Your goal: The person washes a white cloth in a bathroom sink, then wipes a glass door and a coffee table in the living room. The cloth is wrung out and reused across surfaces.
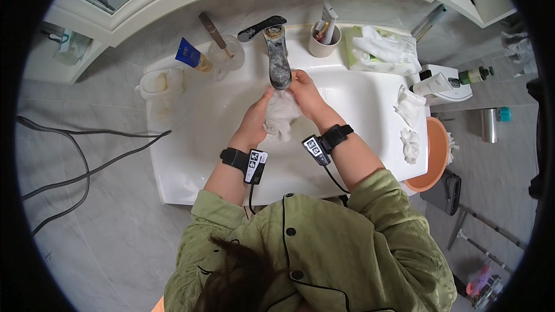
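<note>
A wet white cloth [281,115] is bunched beneath the spout of a worn metal faucet [279,63], over the basin of a white sink [182,177]. My left hand [256,117] grips the cloth's left side, fingers curled up towards the spout. On the other side my right hand [307,93] holds its upper right edge, with some fingers partly hidden behind the spout. The faucet's lever points to the upper left. Both wrists wear black straps with small cabled devices.
Along the sink's back stand a blue tube [188,53], a clear cup [232,52], a toothbrush cup [324,43] and a pack of tissues [381,52]. Crumpled white tissues [409,145] lie on the right rim, beside an orange basin [438,156]. A soap dish [161,82] sits at left.
</note>
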`<state>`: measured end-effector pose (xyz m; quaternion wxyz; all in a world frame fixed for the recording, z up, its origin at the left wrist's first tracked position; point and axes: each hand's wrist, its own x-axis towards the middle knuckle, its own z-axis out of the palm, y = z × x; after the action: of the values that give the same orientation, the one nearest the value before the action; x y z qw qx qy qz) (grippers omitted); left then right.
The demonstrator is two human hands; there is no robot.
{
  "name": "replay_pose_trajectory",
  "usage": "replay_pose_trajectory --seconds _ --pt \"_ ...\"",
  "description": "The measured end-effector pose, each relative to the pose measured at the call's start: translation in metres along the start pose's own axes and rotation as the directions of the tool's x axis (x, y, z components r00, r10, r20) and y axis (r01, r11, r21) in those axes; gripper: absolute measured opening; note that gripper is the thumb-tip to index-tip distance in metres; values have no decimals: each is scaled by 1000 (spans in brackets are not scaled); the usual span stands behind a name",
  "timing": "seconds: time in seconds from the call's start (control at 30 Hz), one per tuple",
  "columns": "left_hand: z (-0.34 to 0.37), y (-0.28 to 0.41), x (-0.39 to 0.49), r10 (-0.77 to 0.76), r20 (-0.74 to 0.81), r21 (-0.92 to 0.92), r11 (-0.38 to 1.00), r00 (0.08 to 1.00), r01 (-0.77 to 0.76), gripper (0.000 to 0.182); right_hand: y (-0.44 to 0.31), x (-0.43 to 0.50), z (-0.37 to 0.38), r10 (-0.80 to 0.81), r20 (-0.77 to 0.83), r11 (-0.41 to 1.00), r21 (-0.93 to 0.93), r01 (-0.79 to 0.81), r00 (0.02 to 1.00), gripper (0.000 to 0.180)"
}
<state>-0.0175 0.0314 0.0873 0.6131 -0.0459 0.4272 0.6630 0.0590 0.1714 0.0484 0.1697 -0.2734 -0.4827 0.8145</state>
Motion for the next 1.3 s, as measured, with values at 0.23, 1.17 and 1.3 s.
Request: replay_pose_trajectory --seconds 0.23,1.17,1.3 --pt "-10 -3 -2 197 43 -100 976 979 -192 24 18 -50 -8 657 81 732 169 -660 749 55" --pt "5 -52 22 191 -210 -2 981 959 -195 35 11 -36 38 -360 -213 731 -670 133 908 25" --pt "-13 -39 31 207 9 -143 968 978 -204 32 12 -32 47 52 -178 683 -712 -165 983 31"
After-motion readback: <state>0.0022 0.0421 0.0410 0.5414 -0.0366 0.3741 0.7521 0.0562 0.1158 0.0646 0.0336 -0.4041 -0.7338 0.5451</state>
